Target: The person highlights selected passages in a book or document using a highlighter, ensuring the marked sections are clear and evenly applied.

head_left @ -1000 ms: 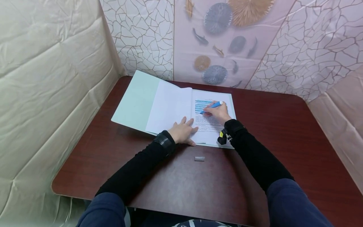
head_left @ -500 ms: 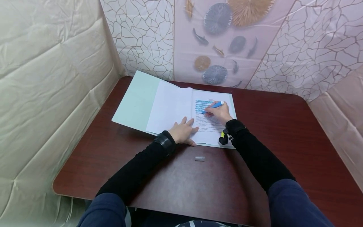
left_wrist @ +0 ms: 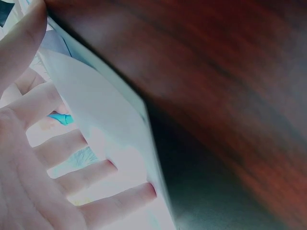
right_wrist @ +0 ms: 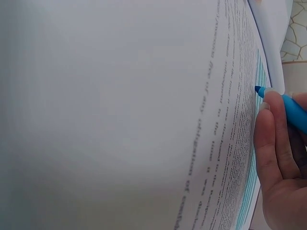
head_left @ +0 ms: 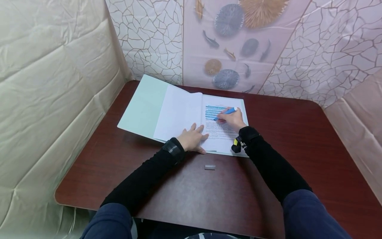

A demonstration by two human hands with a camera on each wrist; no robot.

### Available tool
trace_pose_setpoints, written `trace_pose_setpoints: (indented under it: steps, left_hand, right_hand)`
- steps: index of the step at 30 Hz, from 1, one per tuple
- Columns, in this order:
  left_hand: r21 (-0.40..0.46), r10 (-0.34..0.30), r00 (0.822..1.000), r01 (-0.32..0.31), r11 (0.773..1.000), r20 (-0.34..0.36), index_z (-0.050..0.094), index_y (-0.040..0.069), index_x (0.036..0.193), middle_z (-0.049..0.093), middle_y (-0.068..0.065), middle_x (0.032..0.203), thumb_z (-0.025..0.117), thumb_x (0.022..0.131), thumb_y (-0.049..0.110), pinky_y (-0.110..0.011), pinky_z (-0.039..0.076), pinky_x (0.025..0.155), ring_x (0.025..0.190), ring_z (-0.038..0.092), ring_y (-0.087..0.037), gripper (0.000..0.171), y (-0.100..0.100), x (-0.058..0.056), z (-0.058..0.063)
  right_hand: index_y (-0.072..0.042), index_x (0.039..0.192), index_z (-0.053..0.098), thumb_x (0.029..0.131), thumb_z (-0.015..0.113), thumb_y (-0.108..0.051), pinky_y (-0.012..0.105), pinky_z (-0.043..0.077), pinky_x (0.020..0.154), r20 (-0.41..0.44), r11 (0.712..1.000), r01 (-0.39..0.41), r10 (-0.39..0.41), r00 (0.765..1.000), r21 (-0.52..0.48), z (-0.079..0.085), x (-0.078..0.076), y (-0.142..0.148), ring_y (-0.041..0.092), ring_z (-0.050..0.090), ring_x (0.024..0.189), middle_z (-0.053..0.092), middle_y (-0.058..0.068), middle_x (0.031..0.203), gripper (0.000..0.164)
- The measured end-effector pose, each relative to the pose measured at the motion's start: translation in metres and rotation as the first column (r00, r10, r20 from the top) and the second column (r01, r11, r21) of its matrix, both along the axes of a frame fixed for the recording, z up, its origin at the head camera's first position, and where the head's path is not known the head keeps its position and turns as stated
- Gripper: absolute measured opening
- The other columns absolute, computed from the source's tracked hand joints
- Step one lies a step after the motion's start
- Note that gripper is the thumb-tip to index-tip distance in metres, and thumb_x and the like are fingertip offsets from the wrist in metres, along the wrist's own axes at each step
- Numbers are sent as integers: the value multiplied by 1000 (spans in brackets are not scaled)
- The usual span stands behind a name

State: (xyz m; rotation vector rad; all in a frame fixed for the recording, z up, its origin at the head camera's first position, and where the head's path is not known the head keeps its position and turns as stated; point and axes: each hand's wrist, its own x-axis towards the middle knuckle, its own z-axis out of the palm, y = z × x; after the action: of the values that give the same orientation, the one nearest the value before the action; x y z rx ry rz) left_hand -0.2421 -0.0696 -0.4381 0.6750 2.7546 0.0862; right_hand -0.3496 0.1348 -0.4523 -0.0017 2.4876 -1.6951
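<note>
A pale green folder (head_left: 140,106) lies spread on the table, with a blank white sheet (head_left: 179,113) on its left and a printed page (head_left: 218,141) on its right. Blue highlighted lines (head_left: 211,111) cover the upper part of the print. My right hand (head_left: 235,119) pinches a blue highlighter (head_left: 230,111), its tip at the lower end of the blue lines. In the right wrist view the highlighter (right_wrist: 295,114) meets the page beside the coloured stripes. My left hand (head_left: 191,138) rests with spread fingers across the fold, near the papers' lower edge.
A small grey cylinder (head_left: 210,167), like a pen cap, lies on the dark red-brown table (head_left: 179,196) just in front of the folder. Patterned cloth (head_left: 226,46) hangs behind the table, and a cream cloth (head_left: 59,99) hangs on the left.
My right hand has slid slightly to the right with the highlighter, its tip moving along a line of print. The left hand stays put on the papers.
</note>
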Motion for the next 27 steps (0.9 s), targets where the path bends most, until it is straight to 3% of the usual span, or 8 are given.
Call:
trace_pose_setpoints:
  steps: [12,27]
  left_hand:
    - [-2,2,1000,-2,1000,5,36,26,149,13,-10,164,67,83,56,-62,28,112,150,9,-39,79,0,1,1]
    - [7,1,1000,-1,1000,-1,37,26,149,14,-11,163,68,82,55,-63,29,111,150,10,-40,80,0,2,2]
  right_hand:
    - [0,98,64,85,73,-14,32,59,75,-7,1000,13,-12,1000,4,3,4,3,21,75,79,76,11,85,21]
    - [-1,94,63,85,73,-13,30,59,71,-12,1000,13,-13,1000,-3,2,3,9,17,74,74,75,7,81,18]
